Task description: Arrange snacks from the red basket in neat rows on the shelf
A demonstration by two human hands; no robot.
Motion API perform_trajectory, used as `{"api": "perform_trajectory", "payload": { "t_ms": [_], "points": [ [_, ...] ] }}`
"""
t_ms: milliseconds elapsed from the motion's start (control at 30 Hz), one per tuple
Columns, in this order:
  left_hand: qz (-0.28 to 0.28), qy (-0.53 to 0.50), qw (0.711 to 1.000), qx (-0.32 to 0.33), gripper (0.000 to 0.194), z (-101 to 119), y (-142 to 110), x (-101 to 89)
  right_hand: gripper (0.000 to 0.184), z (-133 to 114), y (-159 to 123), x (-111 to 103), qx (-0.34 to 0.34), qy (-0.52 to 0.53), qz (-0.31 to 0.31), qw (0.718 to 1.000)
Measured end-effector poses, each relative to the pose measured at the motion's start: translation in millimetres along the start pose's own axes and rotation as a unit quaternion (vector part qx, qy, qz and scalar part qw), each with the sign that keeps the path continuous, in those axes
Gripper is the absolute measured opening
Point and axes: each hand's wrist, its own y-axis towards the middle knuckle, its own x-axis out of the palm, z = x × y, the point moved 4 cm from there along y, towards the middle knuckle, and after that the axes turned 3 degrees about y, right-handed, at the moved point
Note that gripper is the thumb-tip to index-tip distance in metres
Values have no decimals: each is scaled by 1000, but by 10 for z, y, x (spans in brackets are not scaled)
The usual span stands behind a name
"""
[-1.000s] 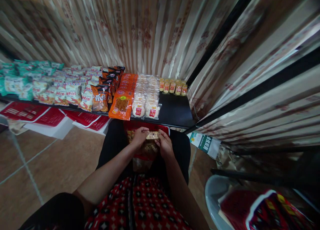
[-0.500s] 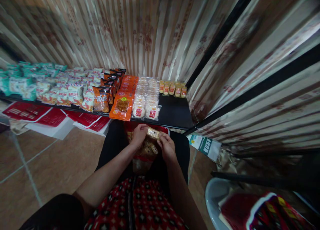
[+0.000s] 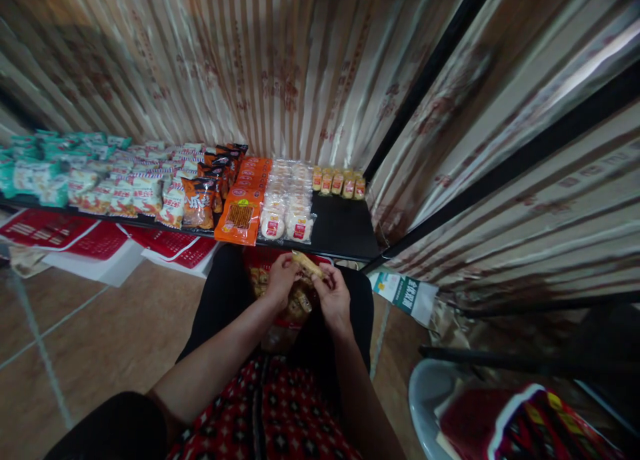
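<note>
Between both hands is a small wrapped snack packet [image 3: 309, 265], pale yellow and held at a slant over my lap. My left hand [image 3: 283, 279] pinches its left end. The right end is gripped by the fingers of my right hand [image 3: 332, 292]. Beneath them a red bag [image 3: 293, 323] rests between my legs, with several more wrapped snacks [image 3: 300, 303] showing inside. A short row of similar yellow packets [image 3: 338, 181] stands at the back right of the black shelf [image 3: 345, 220] ahead of me.
Along the shelf lie clear packs of white round crackers [image 3: 286, 210], orange flat packets [image 3: 241, 210], orange-black bags [image 3: 197, 200], white bags [image 3: 145, 190] and teal packets [image 3: 37, 170]. Red bags [image 3: 60, 230] lie below. A black post [image 3: 425, 80] and a grey basin [image 3: 423, 397] are at right.
The packet has turned from nearly level to slanting, its left end higher. Both hands still hold it. The whole view has shifted slightly.
</note>
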Motion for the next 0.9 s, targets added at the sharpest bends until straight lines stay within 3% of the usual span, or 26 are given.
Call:
{"api": "perform_trajectory", "payload": {
  "t_ms": [100, 200, 333, 600, 733, 900],
  "points": [
    [-44, -57, 997, -18, 16, 56, -54, 77, 33, -120, -41, -36, -93, -109, -4, 990],
    [-80, -76, 994, -19, 16, 100, -86, 160, 25, -214, -100, -72, -184, -229, 7, 956],
    [-88, -89, 992, -19, 26, 113, -80, 257, 24, -206, -147, -100, -258, -290, 15, 921],
    [-86, -93, 992, -2, 32, 100, 23, 376, 25, -44, -86, -112, -298, -327, 12, 896],
    [-72, -91, 993, -23, 35, 73, 63, 453, 26, -42, -59, -127, -298, -342, 10, 891],
    [-48, -69, 996, -5, 35, 53, 114, 591, 28, -81, -49, -186, -306, -333, 23, 892]
  ]
}}
